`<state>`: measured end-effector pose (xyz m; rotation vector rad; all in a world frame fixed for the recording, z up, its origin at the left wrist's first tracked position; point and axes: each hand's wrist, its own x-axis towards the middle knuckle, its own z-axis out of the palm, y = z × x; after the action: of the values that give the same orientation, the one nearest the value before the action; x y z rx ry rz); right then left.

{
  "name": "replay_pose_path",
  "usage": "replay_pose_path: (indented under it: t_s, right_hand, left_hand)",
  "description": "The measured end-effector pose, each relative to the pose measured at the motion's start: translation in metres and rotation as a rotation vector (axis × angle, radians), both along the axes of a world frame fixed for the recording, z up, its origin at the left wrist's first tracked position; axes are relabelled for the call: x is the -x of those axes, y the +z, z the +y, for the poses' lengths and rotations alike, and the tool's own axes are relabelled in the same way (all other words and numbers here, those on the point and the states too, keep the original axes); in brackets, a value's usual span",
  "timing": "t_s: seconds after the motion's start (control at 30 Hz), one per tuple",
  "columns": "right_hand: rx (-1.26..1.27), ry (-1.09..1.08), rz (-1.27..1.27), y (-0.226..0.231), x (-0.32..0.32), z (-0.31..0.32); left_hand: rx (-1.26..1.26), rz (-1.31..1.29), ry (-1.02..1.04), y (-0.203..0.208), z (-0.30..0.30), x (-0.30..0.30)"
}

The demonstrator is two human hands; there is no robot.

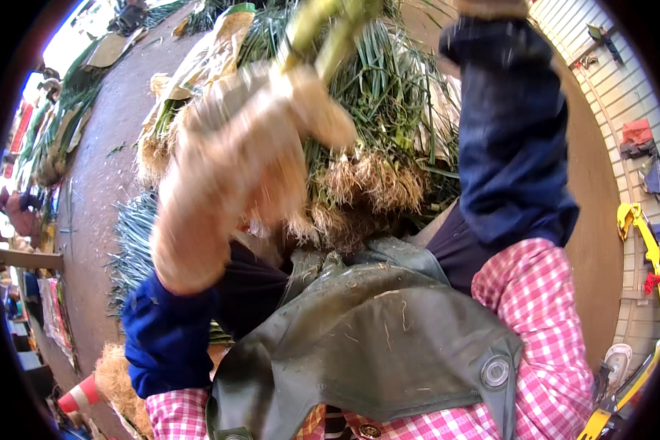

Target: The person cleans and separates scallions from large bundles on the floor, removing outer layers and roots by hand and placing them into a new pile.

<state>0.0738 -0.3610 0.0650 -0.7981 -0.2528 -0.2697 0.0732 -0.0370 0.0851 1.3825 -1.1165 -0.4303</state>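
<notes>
Green stalks [323,37] rise above our left hand [249,143], whose blurred fingers seem curled closely around their lower ends, probably so the stems stay clear of the tangle below. Our right hand [491,7] is cut off by the top edge, so we cannot tell how far open its fingers are or whether they hold anything. Leafy bunches [389,81] lie just beyond our lap, roots [378,180] toward us, presumably for easy reach. Those roots look dry, straw-coloured and hairy; the leaves are narrow and ribbon-like. Our smooth dark apron [389,330] likely guards against soil, and wrinkled blue oversleeves [165,334] cover pink checked cloth [532,293].
</notes>
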Motion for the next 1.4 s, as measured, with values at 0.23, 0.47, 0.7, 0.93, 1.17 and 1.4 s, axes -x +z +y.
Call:
replay_pose_path:
  t_s: [0.23,0.47,0.7,0.93,1.17,1.4]
  right_hand:
    - [0.386,-0.374,0.223,-0.011,-0.005,-0.029]
    - [0.673,-0.469,0.59,-0.095,-0.024,-0.029]
    - [0.46,-0.269,0.972,-0.233,0.015,0.036]
    - [0.747,-0.118,0.942,-0.263,0.022,0.096]
    - [1.52,-1.084,0.73,-0.249,0.014,-0.023]
    - [2.109,-0.402,1.06,-0.231,-0.007,0.04]
  left_hand:
    - [0.119,0.113,0.189,-0.008,-0.064,-0.029]
    - [-0.075,0.85,-0.01,-0.14,-0.096,-0.022]
    - [-0.255,1.266,0.215,-0.306,-0.086,0.0]
    - [-0.126,1.253,0.323,-0.303,-0.085,-0.001]
    - [-0.051,1.24,0.319,-0.252,-0.1,-0.022]
    - [0.076,1.3,0.459,-0.291,-0.1,-0.049]
